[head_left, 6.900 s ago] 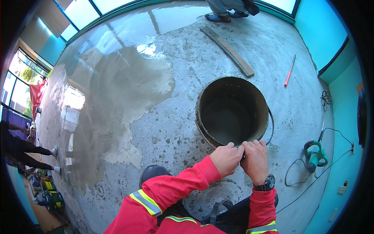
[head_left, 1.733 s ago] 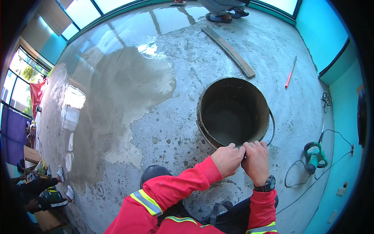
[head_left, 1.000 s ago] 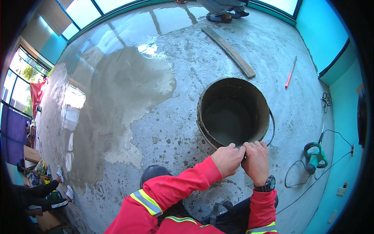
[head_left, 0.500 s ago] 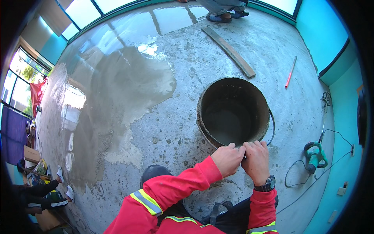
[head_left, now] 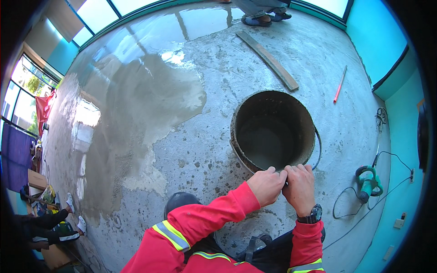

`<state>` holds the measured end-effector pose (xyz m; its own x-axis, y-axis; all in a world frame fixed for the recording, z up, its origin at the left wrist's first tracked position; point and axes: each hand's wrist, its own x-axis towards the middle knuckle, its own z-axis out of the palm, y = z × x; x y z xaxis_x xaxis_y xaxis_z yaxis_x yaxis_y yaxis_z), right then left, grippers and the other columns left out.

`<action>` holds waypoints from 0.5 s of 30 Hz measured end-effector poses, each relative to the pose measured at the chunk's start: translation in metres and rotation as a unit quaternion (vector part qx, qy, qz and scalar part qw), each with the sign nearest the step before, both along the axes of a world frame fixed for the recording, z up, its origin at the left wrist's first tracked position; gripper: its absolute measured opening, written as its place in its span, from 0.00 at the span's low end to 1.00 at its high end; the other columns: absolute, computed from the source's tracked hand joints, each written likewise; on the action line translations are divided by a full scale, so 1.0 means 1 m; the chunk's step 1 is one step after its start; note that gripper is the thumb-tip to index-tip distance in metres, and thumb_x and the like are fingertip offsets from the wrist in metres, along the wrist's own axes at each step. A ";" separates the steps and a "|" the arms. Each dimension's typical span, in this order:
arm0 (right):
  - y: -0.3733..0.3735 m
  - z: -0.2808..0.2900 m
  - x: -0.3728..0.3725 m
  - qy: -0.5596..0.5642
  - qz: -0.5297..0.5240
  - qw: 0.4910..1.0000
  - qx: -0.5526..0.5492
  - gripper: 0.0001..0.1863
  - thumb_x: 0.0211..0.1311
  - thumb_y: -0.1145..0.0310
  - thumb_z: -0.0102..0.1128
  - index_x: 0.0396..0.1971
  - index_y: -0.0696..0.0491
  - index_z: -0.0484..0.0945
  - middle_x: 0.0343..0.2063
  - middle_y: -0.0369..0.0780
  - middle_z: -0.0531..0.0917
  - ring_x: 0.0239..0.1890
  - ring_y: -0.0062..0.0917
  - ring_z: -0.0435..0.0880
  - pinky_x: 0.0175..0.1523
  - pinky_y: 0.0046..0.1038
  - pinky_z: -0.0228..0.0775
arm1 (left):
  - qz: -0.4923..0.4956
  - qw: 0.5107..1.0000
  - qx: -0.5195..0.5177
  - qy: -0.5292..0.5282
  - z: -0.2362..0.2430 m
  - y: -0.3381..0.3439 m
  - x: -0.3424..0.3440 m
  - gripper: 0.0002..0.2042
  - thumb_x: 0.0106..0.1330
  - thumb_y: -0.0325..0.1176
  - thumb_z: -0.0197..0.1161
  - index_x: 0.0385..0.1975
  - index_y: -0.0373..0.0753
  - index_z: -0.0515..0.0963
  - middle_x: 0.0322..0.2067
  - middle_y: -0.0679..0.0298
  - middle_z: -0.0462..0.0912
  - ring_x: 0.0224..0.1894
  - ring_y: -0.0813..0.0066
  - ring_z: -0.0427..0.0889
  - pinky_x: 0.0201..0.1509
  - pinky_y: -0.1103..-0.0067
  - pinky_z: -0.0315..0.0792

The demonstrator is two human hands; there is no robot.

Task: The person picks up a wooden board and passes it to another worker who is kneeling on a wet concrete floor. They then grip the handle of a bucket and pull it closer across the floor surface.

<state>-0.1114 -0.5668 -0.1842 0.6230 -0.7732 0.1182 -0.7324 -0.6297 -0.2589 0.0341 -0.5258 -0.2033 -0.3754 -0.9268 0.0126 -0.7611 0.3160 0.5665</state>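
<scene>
A round, dirty bucket (head_left: 293,116) stands upright on the floor in front of me, with grey wet mortar (head_left: 266,143) in its bottom. My left hand (head_left: 267,185) is closed over the bucket's near rim. Side by side with it, my right hand (head_left: 299,184) also grips that rim, a watch on its wrist. The fingertips of both hands are hidden. A thin wire handle (head_left: 320,148) hangs down along the bucket's right side.
Wet grey mortar (head_left: 150,100) covers the floor at left. Beyond the bucket lie a long board (head_left: 267,59) and a red-handled rod (head_left: 339,85). A corded green power tool (head_left: 368,184) is at right. Another person's feet (head_left: 266,19) are at the far end; another person's legs (head_left: 52,227) show at left.
</scene>
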 end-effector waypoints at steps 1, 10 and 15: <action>0.000 0.000 0.000 0.002 0.000 1.000 0.001 0.03 0.46 0.74 0.59 0.22 0.52 0.73 0.22 0.39 0.79 0.31 0.33 0.76 0.42 0.33 0.61 | 0.002 1.000 0.003 -0.001 0.001 0.000 0.000 0.09 0.54 0.27 0.58 0.33 0.32 0.68 0.26 0.54 0.77 0.34 0.57 0.78 0.35 0.67 0.76; 0.001 0.002 0.001 0.003 -0.004 1.000 0.006 0.04 0.45 0.75 0.59 0.22 0.52 0.74 0.22 0.39 0.79 0.32 0.32 0.76 0.43 0.33 0.61 | -0.003 1.000 0.004 -0.002 0.002 0.000 0.001 0.10 0.54 0.27 0.58 0.34 0.31 0.69 0.26 0.54 0.77 0.34 0.57 0.78 0.36 0.67 0.76; 0.000 0.001 0.000 0.003 -0.004 1.000 0.007 0.04 0.46 0.75 0.59 0.23 0.52 0.74 0.22 0.39 0.79 0.32 0.32 0.76 0.43 0.33 0.61 | -0.006 1.000 0.005 -0.005 0.001 0.000 0.001 0.10 0.54 0.27 0.58 0.34 0.32 0.69 0.26 0.54 0.77 0.34 0.57 0.78 0.36 0.67 0.76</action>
